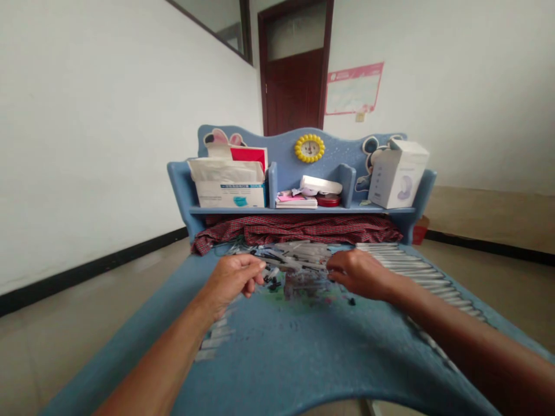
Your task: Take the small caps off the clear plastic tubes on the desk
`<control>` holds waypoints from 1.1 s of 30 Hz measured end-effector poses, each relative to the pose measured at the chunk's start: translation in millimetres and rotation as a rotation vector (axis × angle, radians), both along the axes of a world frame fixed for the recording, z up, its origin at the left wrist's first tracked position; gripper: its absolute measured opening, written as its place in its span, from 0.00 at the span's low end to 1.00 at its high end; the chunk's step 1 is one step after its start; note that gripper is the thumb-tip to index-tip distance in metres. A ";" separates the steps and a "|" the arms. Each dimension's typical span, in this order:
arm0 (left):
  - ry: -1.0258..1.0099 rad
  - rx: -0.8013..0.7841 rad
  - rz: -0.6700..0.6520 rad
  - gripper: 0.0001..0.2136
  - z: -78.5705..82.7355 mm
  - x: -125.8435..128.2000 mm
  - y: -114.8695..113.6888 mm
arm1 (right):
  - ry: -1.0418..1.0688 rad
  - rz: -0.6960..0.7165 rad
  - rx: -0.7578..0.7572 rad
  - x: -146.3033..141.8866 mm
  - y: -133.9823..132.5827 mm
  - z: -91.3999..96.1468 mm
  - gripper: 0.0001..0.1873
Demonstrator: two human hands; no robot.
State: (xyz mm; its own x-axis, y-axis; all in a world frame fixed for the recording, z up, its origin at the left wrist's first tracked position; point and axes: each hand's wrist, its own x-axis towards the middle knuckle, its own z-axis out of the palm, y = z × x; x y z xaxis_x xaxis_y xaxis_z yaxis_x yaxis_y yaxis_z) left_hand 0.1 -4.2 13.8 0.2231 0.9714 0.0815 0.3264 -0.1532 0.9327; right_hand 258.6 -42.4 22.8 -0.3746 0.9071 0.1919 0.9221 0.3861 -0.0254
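My left hand is closed in a pinch at the near left edge of a pile of translucent pen-like tubes. Whatever its fingertips hold is too small to make out. Across the pile, my right hand is also closed, fingers curled, and their contents are hidden. Between the hands lie small black pieces. One more black piece sits below my right hand. Short clear pieces lie in a column beside my left wrist. Long slim pen-like tubes are lined up in a row behind my right forearm.
The blue desk has a raised shelf at its back. On it stand a mask box, a white carton, papers and a red tin. A checked cloth is bunched underneath.
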 end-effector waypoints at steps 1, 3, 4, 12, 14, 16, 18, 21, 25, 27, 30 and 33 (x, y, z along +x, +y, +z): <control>-0.003 0.001 0.007 0.12 -0.2 0.2 -0.2 | -0.043 -0.010 -0.007 -17.1 8.7 -2.9 0.14; -0.009 0.006 0.014 0.12 -1.3 -0.2 0.0 | -0.118 -0.053 -0.013 -44.2 25.9 -11.0 0.15; -0.008 0.008 0.013 0.12 -2.2 -0.7 0.2 | -0.137 -0.076 -0.016 -54.1 33.8 -15.2 0.15; -0.015 0.039 0.017 0.12 -4.5 -3.8 0.1 | -0.181 -0.161 -0.036 -68.4 58.0 -28.2 0.16; -0.010 0.042 0.008 0.12 -4.5 -3.3 -0.4 | -0.184 -0.173 -0.036 -65.6 57.6 -27.5 0.16; 0.001 0.047 0.002 0.11 -5.4 -2.5 -0.4 | -0.181 -0.172 -0.034 -64.5 57.4 -27.6 0.16; 0.018 0.054 0.003 0.11 -6.9 -1.7 0.1 | -0.176 -0.159 -0.036 -65.5 57.7 -29.1 0.17; 0.040 0.056 0.009 0.10 -8.8 -0.8 1.1 | -0.166 -0.151 -0.033 -69.4 58.0 -32.4 0.16; 0.057 0.047 0.008 0.10 -9.0 0.1 1.4 | -0.150 -0.150 -0.025 -69.9 56.2 -32.1 0.16; 0.069 0.056 0.013 0.10 -9.2 0.7 1.5 | -0.141 -0.153 -0.022 -65.8 54.4 -28.3 0.17; 0.087 0.063 0.028 0.09 -11.1 1.5 2.2 | -0.121 -0.161 -0.015 -55.0 51.1 -20.1 0.18; 0.098 0.064 0.027 0.10 -14.2 1.6 4.0 | -0.067 -0.164 0.007 -41.1 46.3 -13.2 0.17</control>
